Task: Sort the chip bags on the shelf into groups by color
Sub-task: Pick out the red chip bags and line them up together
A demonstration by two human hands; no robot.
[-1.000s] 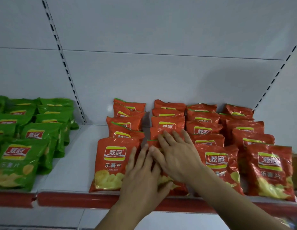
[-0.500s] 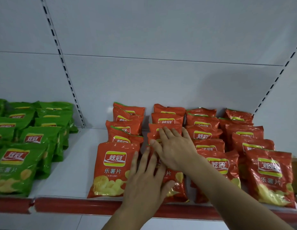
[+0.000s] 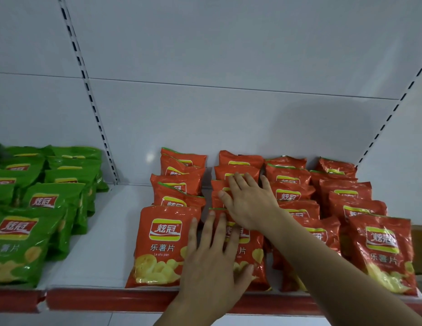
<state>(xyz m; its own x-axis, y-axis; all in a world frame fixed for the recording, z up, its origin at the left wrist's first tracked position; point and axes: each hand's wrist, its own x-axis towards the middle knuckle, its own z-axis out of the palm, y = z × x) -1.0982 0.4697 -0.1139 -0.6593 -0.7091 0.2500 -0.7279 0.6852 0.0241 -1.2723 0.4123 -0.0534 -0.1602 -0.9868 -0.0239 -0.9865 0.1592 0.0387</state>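
Orange chip bags (image 3: 287,196) fill the right half of the white shelf (image 3: 106,243), lined up in four rows running front to back, each bag leaning on the one behind. Both hands are on the second row from the left. Left hand (image 3: 212,260) lies flat on the front bag (image 3: 250,250) of that row, fingers straight and a bit spread, not gripping anything. Right hand (image 3: 250,203) reaches over it and presses open fingers onto the bags further back, nothing pinched there either. The right forearm crosses over the third row and hides part of it. Green chip bags (image 3: 40,208) sit in their own cluster on the left, well apart from the orange ones, with bare shelf between. Red trim strip (image 3: 106,300) runs along the front edge.
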